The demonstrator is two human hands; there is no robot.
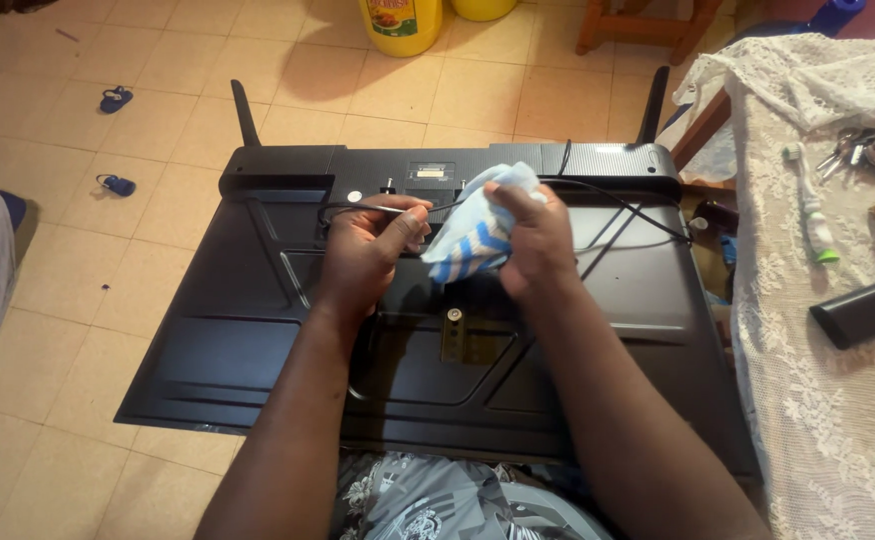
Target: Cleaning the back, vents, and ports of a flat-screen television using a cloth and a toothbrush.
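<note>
A large flat black television [258, 340] is laid face down across the lap, its moulded back panel turned up and its two black stand legs pointed away over the tan tiled floor [78, 230]. A thin black power cable [618, 205] is looped over the upper part of the panel. The cable is pinched by the left hand [366, 250] between thumb and fingers. A crumpled blue-and-white striped cloth [478, 230] is gripped by the right hand [536, 245], just beside the left, above the panel's middle. To the right, a table draped in white lace cloth [808, 400] is seen, bearing a bunch of keys [863, 148], a white-and-green tube [813, 215] and a long black bar [868, 308]. Yellow plastic containers [403, 25] are stood on the floor beyond.
</note>
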